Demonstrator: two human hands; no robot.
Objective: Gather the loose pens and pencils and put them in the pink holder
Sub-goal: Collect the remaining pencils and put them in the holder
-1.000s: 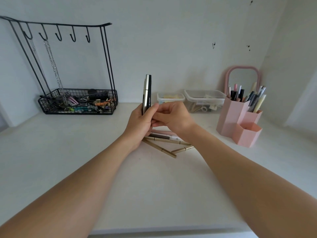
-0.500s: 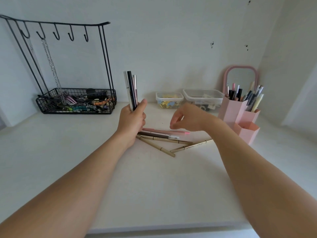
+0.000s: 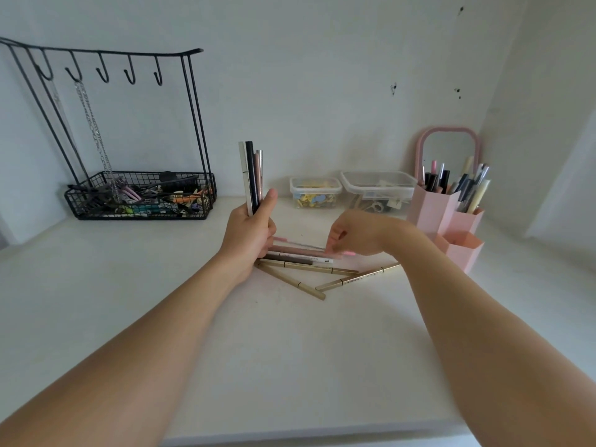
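Note:
My left hand holds a bundle of pens upright above the white table; black, white and pink barrels show. Just right of it, several loose pens and pencils lie in a fan: a pink pen, a grey-and-white pen and gold pencils. My right hand reaches down with thumb and fingertips pinched at the pink pen's right end, which still rests on the table. The pink holder stands at the right, its tall cells full of pens and its low front cell empty.
A black wire rack with hooks and a basket of small items stands at the back left. Two clear plastic boxes sit against the wall. A pink-framed mirror leans behind the holder. A side wall closes the right.
My right hand let go of the upright bundle and dropped right and down onto the loose pens. My left hand shifted the bundle slightly left.

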